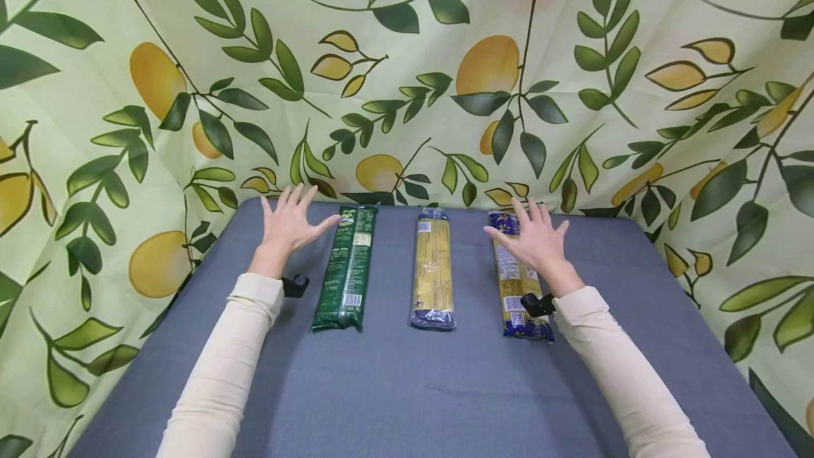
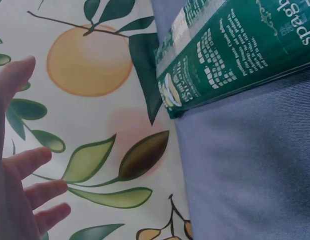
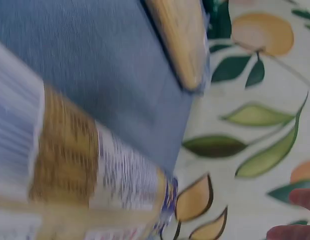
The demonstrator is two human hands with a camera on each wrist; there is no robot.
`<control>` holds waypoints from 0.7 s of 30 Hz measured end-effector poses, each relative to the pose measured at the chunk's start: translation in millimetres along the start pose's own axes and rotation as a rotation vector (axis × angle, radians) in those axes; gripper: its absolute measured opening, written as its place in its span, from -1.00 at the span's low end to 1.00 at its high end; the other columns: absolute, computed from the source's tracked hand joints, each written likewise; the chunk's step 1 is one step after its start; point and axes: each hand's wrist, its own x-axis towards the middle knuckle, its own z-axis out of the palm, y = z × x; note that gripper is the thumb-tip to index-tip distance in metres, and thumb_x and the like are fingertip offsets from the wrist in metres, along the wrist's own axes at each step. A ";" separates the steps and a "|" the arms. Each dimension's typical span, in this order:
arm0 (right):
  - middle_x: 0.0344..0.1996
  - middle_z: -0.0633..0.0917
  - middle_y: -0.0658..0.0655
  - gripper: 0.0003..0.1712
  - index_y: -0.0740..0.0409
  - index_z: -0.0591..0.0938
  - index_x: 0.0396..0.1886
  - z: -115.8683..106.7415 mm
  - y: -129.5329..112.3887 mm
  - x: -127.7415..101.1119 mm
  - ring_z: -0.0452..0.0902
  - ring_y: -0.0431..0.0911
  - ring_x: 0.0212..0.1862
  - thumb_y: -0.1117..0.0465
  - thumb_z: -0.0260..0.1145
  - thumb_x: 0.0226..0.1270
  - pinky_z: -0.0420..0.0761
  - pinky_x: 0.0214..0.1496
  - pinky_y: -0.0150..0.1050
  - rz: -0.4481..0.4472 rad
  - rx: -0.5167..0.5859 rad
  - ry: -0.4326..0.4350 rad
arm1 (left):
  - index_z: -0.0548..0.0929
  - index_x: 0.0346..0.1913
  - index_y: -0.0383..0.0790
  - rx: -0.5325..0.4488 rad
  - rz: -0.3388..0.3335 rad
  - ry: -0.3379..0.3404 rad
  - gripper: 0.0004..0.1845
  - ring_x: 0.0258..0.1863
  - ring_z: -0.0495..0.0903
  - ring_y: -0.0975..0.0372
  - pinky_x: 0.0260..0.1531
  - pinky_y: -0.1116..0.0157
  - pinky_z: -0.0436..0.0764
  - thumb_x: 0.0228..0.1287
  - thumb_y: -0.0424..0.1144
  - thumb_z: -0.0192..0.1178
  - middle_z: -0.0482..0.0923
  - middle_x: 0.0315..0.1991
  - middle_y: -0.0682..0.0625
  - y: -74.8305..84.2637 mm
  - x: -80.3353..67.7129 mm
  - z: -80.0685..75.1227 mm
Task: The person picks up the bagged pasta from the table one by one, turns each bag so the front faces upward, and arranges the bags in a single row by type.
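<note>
Perhaps "spaghetti" on green packet (image 2: pixel 230 55)

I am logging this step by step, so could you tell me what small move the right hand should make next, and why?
Probably lower the right hand and close its fingers round the blue spaghetti pack. It hovers open directly over that pack, while the left hand is open beside the green pack, touching nothing.

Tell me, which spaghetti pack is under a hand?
The blue pack, rightmost of three: the right hand hovers over it. The green pack and middle yellow pack lie uncovered.
</note>
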 end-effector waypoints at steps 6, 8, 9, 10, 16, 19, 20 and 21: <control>0.45 0.20 0.42 0.02 0.21 0.10 0.50 10.9 -24.2 -10.1 0.14 0.37 0.43 -0.37 0.10 0.30 0.30 0.36 0.35 -0.091 -0.004 0.011 | 0.08 0.51 -0.13 -0.023 0.032 -0.031 -0.12 0.51 0.02 -0.17 0.49 -0.28 -0.23 0.30 0.33 -0.04 0.02 0.53 -0.25 -0.9 -2.4 2.9; 0.41 0.28 0.44 -0.02 0.27 0.16 0.47 15.1 -32.0 -13.5 0.22 0.36 0.40 -0.31 0.14 0.32 0.39 0.32 0.29 -0.114 0.020 0.015 | 0.11 0.50 -0.16 -0.026 0.048 -0.037 -0.14 0.50 0.06 -0.17 0.51 -0.25 -0.16 0.32 0.30 -0.04 0.07 0.51 -0.27 -1.6 -2.9 4.6; 0.39 0.31 0.44 -0.04 0.28 0.18 0.46 17.3 -35.9 -15.3 0.25 0.35 0.38 -0.28 0.16 0.32 0.42 0.31 0.27 -0.122 0.040 0.014 | 0.12 0.49 -0.17 -0.032 0.055 -0.041 -0.16 0.49 0.08 -0.18 0.51 -0.23 -0.12 0.33 0.29 -0.04 0.08 0.51 -0.28 -2.0 -3.0 5.7; 0.37 0.34 0.44 -0.07 0.31 0.21 0.44 19.4 -40.0 -17.2 0.28 0.34 0.37 -0.24 0.19 0.32 0.43 0.31 0.25 -0.133 0.060 0.015 | 0.14 0.49 -0.19 -0.044 0.062 -0.047 -0.17 0.47 0.11 -0.19 0.51 -0.22 -0.07 0.34 0.28 -0.04 0.11 0.49 -0.29 -2.6 -3.2 6.7; 0.21 0.52 0.46 -0.25 0.40 0.40 0.29 34.8 -65.9 -31.6 0.48 0.30 0.23 -0.01 0.32 0.27 0.52 0.28 0.15 -0.218 0.163 0.039 | 0.20 0.46 -0.22 -0.151 0.068 -0.113 -0.24 0.42 0.19 -0.22 0.42 -0.20 0.21 0.40 0.21 -0.05 0.20 0.44 -0.34 -8.8 -4.6 16.2; 0.16 0.58 0.42 -0.31 0.39 0.46 0.23 42.3 -80.0 -40.5 0.54 0.26 0.18 0.03 0.36 0.24 0.56 0.25 0.11 -0.254 0.177 0.044 | 0.22 0.45 -0.23 -0.210 0.069 -0.156 -0.28 0.42 0.18 -0.23 0.40 -0.21 0.22 0.42 0.16 -0.04 0.21 0.44 -0.34 -11.9 -6.5 22.8; 0.14 0.59 0.41 -0.33 0.38 0.48 0.21 44.7 -84.5 -43.5 0.55 0.25 0.17 0.04 0.36 0.24 0.56 0.25 0.10 -0.264 0.178 0.042 | 0.22 0.45 -0.25 -0.226 0.077 -0.167 -0.29 0.42 0.19 -0.23 0.40 -0.21 0.23 0.43 0.14 -0.04 0.21 0.44 -0.34 -12.9 -7.1 25.5; 0.13 0.61 0.39 -0.35 0.37 0.50 0.20 47.1 -89.0 -46.2 0.56 0.24 0.16 0.04 0.36 0.23 0.56 0.25 0.09 -0.275 0.184 0.039 | 0.24 0.44 -0.26 -0.248 0.081 -0.179 -0.30 0.41 0.21 -0.23 0.39 -0.21 0.23 0.43 0.12 -0.03 0.23 0.43 -0.34 -13.7 -7.6 27.9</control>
